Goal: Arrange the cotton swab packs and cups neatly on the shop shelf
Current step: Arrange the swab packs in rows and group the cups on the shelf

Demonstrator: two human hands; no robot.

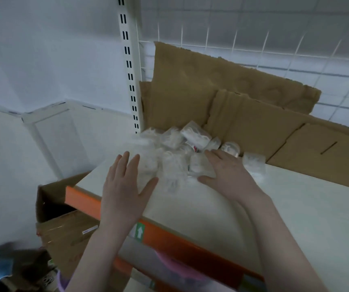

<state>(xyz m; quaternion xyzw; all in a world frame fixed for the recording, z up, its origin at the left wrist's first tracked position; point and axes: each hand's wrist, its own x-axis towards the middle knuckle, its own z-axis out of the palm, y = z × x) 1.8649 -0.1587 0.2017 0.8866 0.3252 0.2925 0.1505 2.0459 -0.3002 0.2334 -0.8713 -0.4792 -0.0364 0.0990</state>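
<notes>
Clear plastic in a heap: both hands flank the pile of cotton swab packs (170, 153) at the back left of the shelf (285, 207).

The left hand (125, 186) is flat and spread, fingers straight, palm down at the pile's left edge, thumb touching the nearest pack. The right hand (226, 175) lies on the pile's right side, fingers extended over a pack and thumb under its near edge; blur makes it hard to say whether it truly grips. One pack (253, 163) sits apart just right of that hand, and a round cup (230, 149) shows behind its fingertips. Torn cardboard (222, 95) stands against the wire grid behind the pile. An orange strip (165, 239) fronts the white shelf, and a cardboard box (64, 232) sits lower left.
</notes>
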